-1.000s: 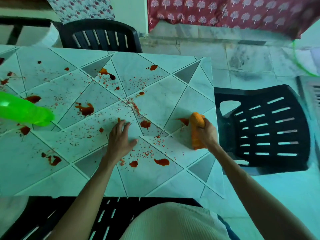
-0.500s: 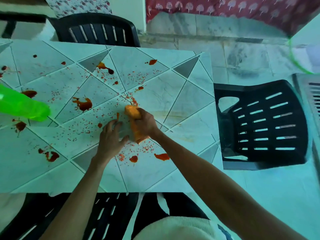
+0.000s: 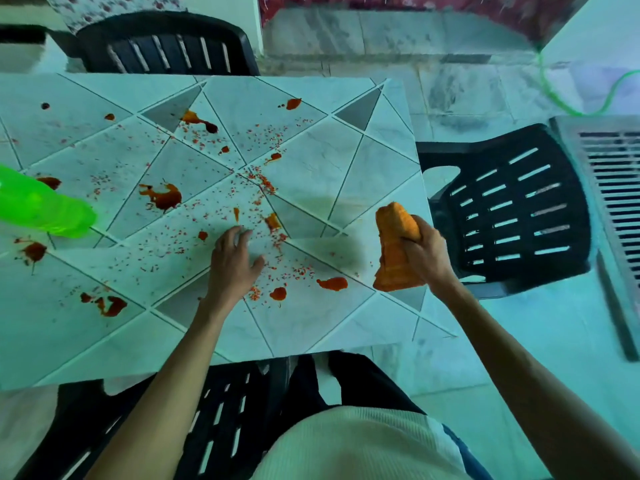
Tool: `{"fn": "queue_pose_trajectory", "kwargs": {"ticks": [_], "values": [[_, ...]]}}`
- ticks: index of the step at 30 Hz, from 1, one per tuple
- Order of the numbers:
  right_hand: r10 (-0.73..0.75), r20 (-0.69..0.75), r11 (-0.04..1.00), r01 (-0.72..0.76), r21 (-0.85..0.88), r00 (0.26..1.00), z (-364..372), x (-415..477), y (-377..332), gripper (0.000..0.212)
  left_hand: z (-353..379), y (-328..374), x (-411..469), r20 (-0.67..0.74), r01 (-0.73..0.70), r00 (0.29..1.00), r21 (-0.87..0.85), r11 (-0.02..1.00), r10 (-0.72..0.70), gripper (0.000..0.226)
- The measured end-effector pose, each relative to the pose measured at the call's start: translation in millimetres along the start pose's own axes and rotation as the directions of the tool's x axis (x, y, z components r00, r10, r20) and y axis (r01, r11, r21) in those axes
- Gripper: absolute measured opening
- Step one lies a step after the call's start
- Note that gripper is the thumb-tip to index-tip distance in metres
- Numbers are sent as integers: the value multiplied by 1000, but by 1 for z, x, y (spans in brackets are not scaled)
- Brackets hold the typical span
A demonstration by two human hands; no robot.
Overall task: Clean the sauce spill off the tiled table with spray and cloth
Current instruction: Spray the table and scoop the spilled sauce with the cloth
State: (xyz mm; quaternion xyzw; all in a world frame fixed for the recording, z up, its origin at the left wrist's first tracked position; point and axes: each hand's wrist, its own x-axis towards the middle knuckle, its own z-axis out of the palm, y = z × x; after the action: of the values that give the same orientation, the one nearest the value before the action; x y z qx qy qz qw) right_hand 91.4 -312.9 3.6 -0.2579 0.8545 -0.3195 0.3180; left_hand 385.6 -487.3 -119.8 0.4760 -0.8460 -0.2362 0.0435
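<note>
Fingers (image 3: pixel 414 237) of right hand (image 3: pixel 427 258) curled tight round orange cloth (image 3: pixel 393 258); the cloth is bunched, its upper end stands out above the fist and its lower end hangs at the right edge of the tiled table (image 3: pixel 346 161). Whether the cloth touches the tiles: cannot tell. Left hand (image 3: pixel 232 268) rests palm-down on the table, fingers spread and relaxed, holding nothing, thumb out toward 3 o'clock. The cloth sits at 3 o'clock from the left hand, well apart. Sauce spill (image 3: pixel 162 197): largest blot at 10 o'clock from the left hand, two smaller blots at 4 o'clock, another at 8 o'clock, more toward 12 and 1 o'clock near the far edge. Fine red specks lie all round the left hand. Faint brownish smear on the tiles between the two hands. Green spray bottle (image 3: pixel 41 206) enters at 9 o'clock from the left frame edge, blurred and only partly in view. Black slatted chair (image 3: pixel 519 209) stands at 3 o'clock, just beside the table's right edge.
</note>
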Motion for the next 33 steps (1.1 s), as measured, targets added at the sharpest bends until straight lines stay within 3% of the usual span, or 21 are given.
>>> {"fn": "queue_pose_trajectory", "kwargs": {"ticks": [3, 6, 10, 13, 21, 26, 29, 33], "values": [[93, -13, 991, -94, -97, 996, 8, -4, 29, 40, 3, 0, -7, -13, -13, 1000, -10, 1000, 13, 57], [166, 32, 985, -165, -42, 986, 33, -9, 35, 27, 3, -1, -16, -14, -10, 1000, -22, 1000, 9, 58], [178, 102, 981, -184, 53, 979, 83, -4, 12, 46, 2, -3, -27, -30, 2, 1000, -44, 999, -3, 57], [129, 170, 985, -146, 88, 977, 131, -4, -18, 60, -2, -10, -34, -44, 30, 999, -46, 998, -32, 56], [14, 355, 992, -56, 110, 935, 217, -11, -100, 63, -11, -32, -44, -96, 99, 990, -45, 994, -103, 54], [-15, 343, 991, -31, 128, 939, 198, -9, -91, 50, -14, -39, -47, -95, 79, 992, 3, 997, -79, 54], [-74, 287, 980, 17, 197, 955, 160, -14, -66, 48, -14, -34, -48, -79, 64, 995, 12, 998, -63, 51], [-43, 249, 956, -33, 292, 968, 100, -24, -15, 42, -12, -23, -53, -78, 34, 996, 16, 999, -33, 49]]}}
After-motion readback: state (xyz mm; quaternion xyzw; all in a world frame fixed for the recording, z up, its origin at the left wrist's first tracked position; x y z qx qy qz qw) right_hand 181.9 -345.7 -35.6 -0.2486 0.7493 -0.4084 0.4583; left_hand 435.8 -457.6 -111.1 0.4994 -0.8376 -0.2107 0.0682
